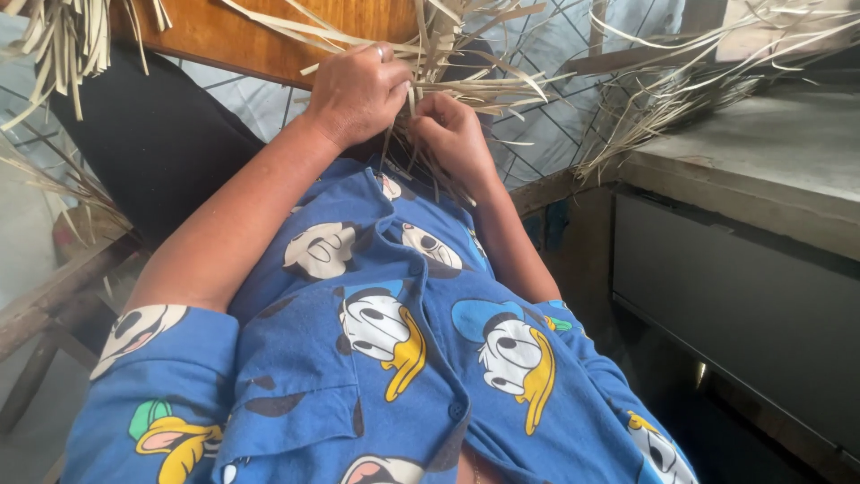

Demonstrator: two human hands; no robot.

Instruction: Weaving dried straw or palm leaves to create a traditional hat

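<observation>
Both hands work at the near edge of the wooden board (269, 40). The left hand (356, 94) clamps its grip on the dry straw strips (457, 76); the right hand (448, 130) pinches them from below. Keeping each strip taut and flat would probably serve best. The strips are pale, thin, splayed and frayed.

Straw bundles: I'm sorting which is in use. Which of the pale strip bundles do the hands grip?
The middle bundle, fanning out above the wooden board. The left hand and right hand pinch its strips; the top-left bundle and right bundle lie untouched.
</observation>
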